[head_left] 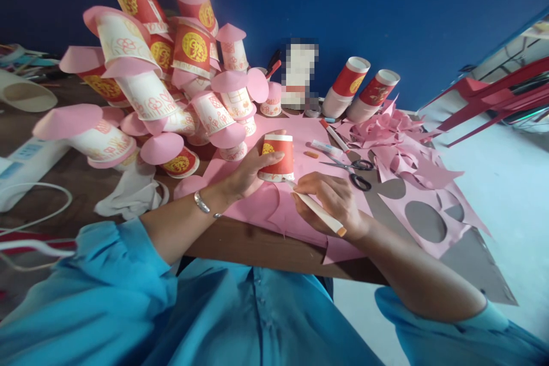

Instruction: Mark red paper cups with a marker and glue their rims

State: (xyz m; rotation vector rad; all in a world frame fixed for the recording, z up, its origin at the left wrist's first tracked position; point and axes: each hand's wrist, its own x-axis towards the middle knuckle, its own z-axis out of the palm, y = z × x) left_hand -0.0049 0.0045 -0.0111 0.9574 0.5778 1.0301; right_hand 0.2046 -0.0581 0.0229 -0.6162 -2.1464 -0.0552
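Your left hand (pixel 249 176) has its fingers clamped round the cup (pixel 286 154) above the pink paper (pixel 253 209), while your right hand (pixel 338 200), on the cup's right, pinches the marker (pixel 319 211), its long axis slanting from the cup's lower edge rightward toward you.

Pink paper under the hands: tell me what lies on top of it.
On the paper lie an orange cap, a clear tube, a red-tipped marker and scissors' blades. The left hand and right hand hide part of it.
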